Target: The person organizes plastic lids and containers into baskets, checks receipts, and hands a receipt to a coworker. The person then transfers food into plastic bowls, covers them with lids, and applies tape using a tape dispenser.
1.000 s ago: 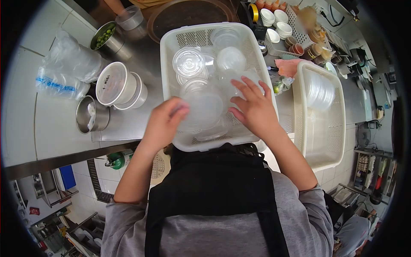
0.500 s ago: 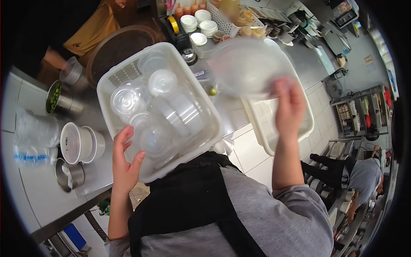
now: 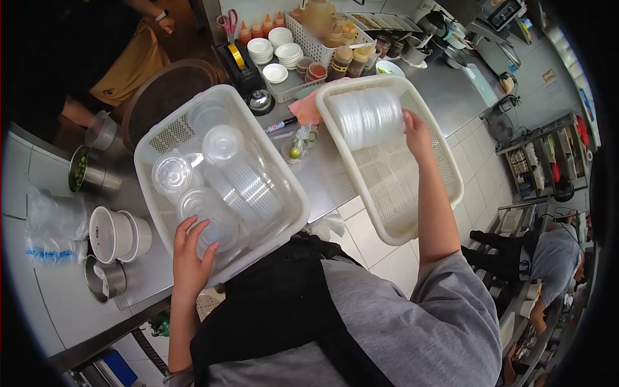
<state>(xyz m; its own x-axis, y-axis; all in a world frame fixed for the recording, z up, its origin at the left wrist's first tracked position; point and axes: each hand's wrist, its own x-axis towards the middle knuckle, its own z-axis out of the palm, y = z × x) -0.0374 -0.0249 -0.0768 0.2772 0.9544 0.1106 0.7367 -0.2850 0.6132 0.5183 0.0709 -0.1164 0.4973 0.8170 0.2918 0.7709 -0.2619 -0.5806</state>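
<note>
A row of clear round plastic lids (image 3: 364, 119) is being held on edge, face against face, across the far end of the right-hand white plastic basket (image 3: 390, 184). The outer end of the row is being touched by the right hand (image 3: 418, 135), its fingers being held close together; whether a rim is being pinched cannot be told, as the thumb is being hidden. The lids are being judged very light, thin and springy, slippery on their smooth faces and prone to denting or cracking if squeezed hard, so they seem best taken by the rims, with a few fingertips, or a bunch at a time by pressure on both end faces. The left hand (image 3: 190, 255) is being held open, fingers spread and apparently gripping nothing, beside the near rounds in the left-hand basket (image 3: 271, 145), where clear stacked rounds (image 3: 255, 187) are being kept tilted on their sides. Between the baskets, a marker (image 3: 281, 124) and a lime in a clear bag (image 3: 294, 151) are being supported by the steel counter (image 3: 330, 184), with a pink cloth (image 3: 309, 109) being partly covered by the right-hand basket's rim.
</note>
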